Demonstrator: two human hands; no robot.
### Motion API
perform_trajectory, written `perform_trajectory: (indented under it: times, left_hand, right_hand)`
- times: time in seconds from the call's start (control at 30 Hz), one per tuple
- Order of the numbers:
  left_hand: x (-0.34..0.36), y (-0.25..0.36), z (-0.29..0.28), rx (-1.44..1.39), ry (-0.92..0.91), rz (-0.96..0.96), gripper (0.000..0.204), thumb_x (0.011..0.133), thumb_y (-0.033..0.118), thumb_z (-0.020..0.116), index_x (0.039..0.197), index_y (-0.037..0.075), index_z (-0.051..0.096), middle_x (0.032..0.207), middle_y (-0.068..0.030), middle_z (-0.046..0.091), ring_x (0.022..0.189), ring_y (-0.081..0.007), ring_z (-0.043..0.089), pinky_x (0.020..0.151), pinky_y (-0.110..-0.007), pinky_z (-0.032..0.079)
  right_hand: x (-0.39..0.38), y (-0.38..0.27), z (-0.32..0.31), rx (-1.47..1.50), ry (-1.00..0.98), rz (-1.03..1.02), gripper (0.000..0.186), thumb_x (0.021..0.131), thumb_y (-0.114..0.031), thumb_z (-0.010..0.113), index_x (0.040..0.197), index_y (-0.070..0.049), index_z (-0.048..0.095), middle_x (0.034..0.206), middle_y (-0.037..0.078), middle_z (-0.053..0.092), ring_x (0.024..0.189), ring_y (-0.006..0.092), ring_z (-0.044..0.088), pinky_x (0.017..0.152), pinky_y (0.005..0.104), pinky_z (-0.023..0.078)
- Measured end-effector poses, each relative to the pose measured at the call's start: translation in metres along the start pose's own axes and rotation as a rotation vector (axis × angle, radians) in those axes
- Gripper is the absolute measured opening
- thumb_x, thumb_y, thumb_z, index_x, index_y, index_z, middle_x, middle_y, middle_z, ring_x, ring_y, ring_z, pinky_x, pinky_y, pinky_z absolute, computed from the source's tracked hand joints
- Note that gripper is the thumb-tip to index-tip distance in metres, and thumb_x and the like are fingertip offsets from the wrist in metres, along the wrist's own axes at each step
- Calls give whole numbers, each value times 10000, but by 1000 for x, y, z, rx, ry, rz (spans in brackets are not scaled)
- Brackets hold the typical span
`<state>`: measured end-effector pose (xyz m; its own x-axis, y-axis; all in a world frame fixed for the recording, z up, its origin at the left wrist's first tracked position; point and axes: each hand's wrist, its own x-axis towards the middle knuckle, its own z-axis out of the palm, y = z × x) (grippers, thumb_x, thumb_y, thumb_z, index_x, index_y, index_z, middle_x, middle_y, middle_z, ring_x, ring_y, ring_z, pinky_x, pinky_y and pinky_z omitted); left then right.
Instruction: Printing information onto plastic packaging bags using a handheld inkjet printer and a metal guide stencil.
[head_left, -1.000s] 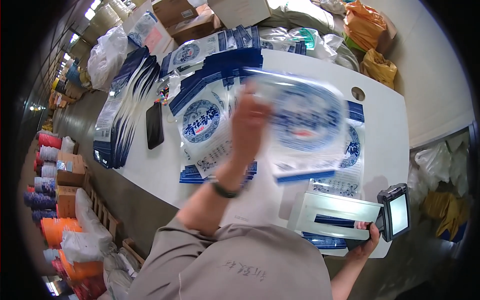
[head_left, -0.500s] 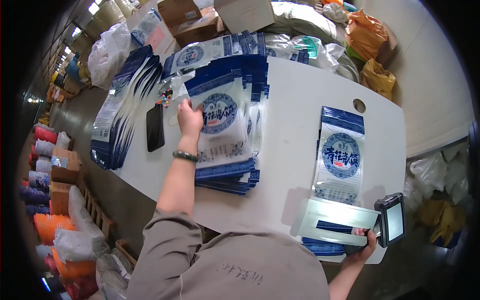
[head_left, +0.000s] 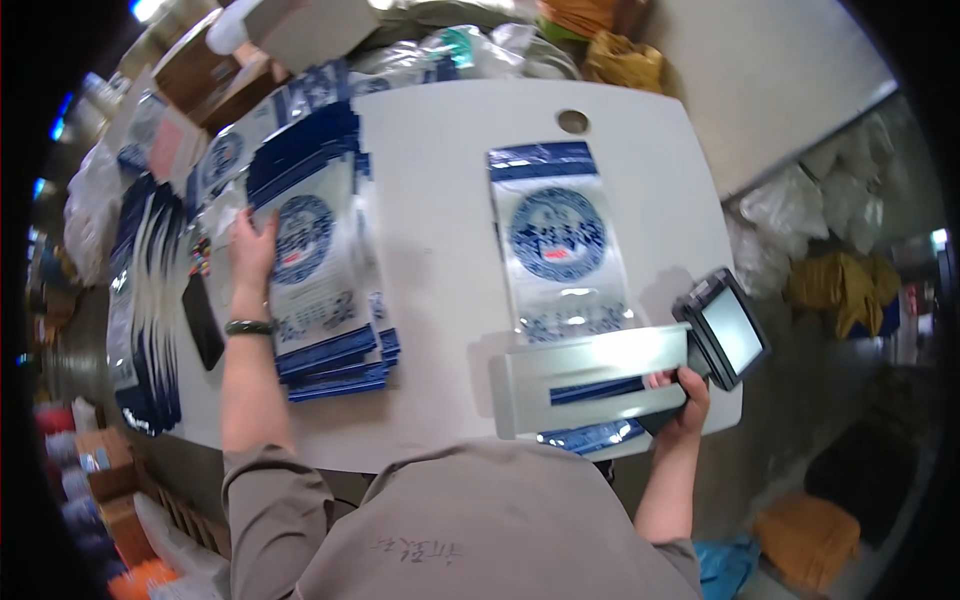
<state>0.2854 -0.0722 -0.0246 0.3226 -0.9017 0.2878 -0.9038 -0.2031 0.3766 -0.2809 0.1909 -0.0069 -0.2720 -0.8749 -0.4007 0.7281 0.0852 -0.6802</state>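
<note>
The white surface [head_left: 440,200] carries the work. Since half a second ago the single blue-and-white pouch [head_left: 562,245] on the right has stayed flat, its near end tucked under the grey guide plate [head_left: 590,378]. The left hand [head_left: 252,248] has slid from the top of the stack [head_left: 318,265] to its left edge, so the earlier swing across the surface is over. I judge one pouch is laid for marking while the next is being picked from the stack.

The left hand lies with fingers spread on the stack's top pouch, thumb at the edge, touching rather than clamped on it. The right hand [head_left: 680,395] is closed around the handle of the handheld printer [head_left: 722,330], whose screen tilts up at the right near edge of the surface.

Counted: one surface, one stack of many pouches (too many to count), one fanned row of pouches [head_left: 145,300] along the far left edge, one lone pouch, one plate, one printer, one dark phone [head_left: 203,322] beside the left wrist, and one round hole [head_left: 573,121] in the surface at the far side.
</note>
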Motion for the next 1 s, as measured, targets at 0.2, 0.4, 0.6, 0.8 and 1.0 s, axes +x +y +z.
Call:
perform_trajectory:
  times: [0.2,0.4,0.6,0.8,1.0]
  left_hand:
    - [-45,98,-35,-107,240,230,501,905,443,595,1195,37,547,1081,-157,609,949,-274,613,802,-369,501]
    - [-207,246,-58,-660,-1184,402,429,834,211,715,1185,29,549,840,-115,653,731,-159,616,647,-306,499]
    - [-192,227,-17,-944,-1009,193,90,876,77,639,945,22,619,683,19,554,651,-40,470,568,-214,409]
    - [-153,234,13,-855,-808,300,122,885,137,636,928,25,615,667,-20,577,635,-67,479,589,-251,418]
    - [-147,245,17,-465,-789,364,202,881,226,649,915,34,597,758,-129,636,660,-239,596,627,-340,465]
  right_hand:
    - [4,-1,-8,-98,-19,-13,238,772,-218,594,790,18,577,694,89,535,659,189,484,664,289,405]
    - [2,-1,-9,-101,-9,-25,256,748,-253,611,783,-1,580,681,65,531,630,168,465,620,258,366]
    - [2,-2,2,50,30,-69,475,903,-262,602,1246,25,441,832,78,566,741,173,535,706,297,439]
    - [5,-2,-5,98,-164,-74,463,913,-214,595,1273,16,416,865,82,558,746,154,535,712,292,449]
    - [7,-1,-8,99,-183,-76,450,914,-209,591,1264,19,425,859,83,555,736,155,532,707,292,452]
